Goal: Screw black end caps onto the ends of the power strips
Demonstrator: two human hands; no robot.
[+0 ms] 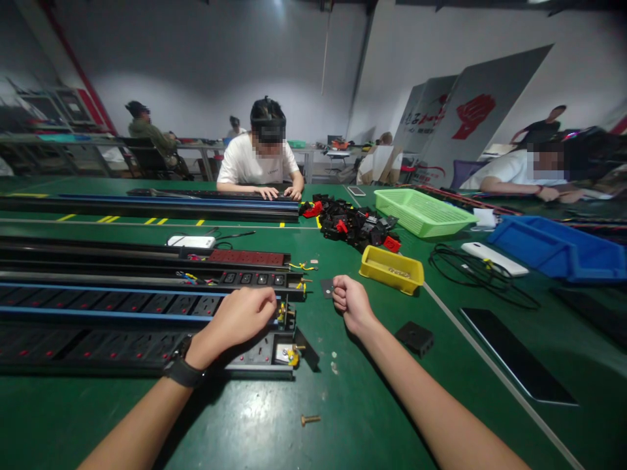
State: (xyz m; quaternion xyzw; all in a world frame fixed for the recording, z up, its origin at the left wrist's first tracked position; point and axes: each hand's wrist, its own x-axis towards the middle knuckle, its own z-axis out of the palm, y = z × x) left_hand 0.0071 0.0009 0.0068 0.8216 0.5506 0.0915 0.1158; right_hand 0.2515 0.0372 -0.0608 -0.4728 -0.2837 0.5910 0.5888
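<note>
left hand [245,314]: over the blue-edged socket strip [151,304] near its end, fingers curled, can't tell if pinching anything | right hand [351,303]: fingers balled up beside a dark plate [326,289], grip unclear tbh | strip: on the green table [362,424]

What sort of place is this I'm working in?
Likely an electrical assembly workshop: long socket strips with exposed yellow wires lie on a green workbench, near a pile of black and red parts.
</note>
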